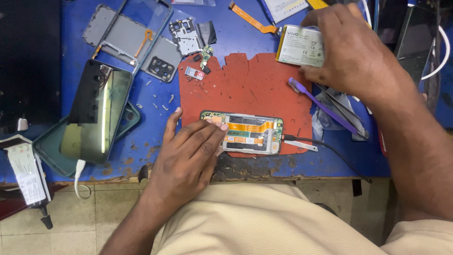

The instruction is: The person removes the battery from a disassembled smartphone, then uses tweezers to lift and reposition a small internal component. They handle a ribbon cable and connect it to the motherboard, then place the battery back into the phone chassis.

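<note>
Blue bench top (pixel 245 28), scuffed brown along its edge. Ragged red mat (pixel 250 89) on it. Opened phone (pixel 247 133): silver frame, orange and green inside. White battery (pixel 302 46), purple pry tool (pixel 321 105), grey back cover (pixel 127 38), orange ribbon cable (pixel 250 19).

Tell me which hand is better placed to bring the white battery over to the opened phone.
Right. The right hand already grips the white rectangular battery at the red mat's far corner, while the left hand rests flat on the opened phone frame, steadying it.
</note>
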